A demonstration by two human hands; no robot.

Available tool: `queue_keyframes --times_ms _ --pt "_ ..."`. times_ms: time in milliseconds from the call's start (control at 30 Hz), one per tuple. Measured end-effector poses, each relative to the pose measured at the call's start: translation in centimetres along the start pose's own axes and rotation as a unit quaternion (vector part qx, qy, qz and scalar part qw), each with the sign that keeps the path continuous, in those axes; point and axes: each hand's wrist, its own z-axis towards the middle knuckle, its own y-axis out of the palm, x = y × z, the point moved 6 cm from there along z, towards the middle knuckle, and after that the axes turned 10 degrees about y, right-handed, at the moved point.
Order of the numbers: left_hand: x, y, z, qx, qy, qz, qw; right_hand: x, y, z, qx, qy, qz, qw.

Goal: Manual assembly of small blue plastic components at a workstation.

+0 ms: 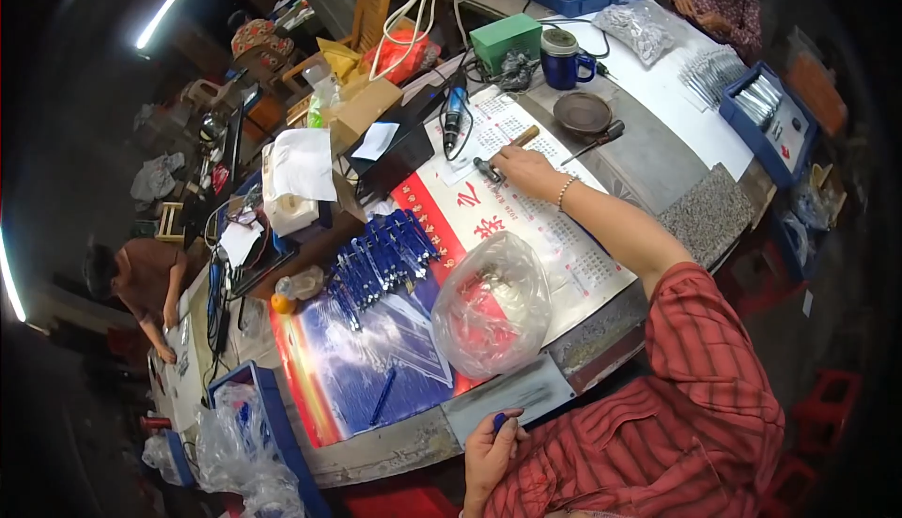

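Observation:
My right hand reaches over the printed calendar sheet, its fingers closed round a small hammer. The dark metal hammer head pokes out to the left of my fingers, and the end of its wooden handle shows beyond them. Low in front of my body, my left hand is closed on a small dark blue piece, mostly hidden by the fingers. Beside it lies a flat grey plate. A clear plastic bag with small metal parts sits between my hands. Left of it lie several slim blue pieces with silvery ends.
A single slim blue piece lies on the blue poster. Beyond my right hand are a blue electric screwdriver, a screwdriver, a round brown dish and a blue mug. Co-workers sit at the far right and left.

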Motion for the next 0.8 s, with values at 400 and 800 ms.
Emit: queue_keyframes --times_ms 400,800 --pt "-0.6 0.0 0.9 -0.041 0.004 0.006 0.999 8.2 -3.5 -6.7 -0.026 0.103 -0.256 0.961" --pt "-0.5 0.7 -1.2 -0.030 0.004 -0.002 1.000 2.8 -1.6 -3.4 0.002 -0.062 -0.149 0.987"
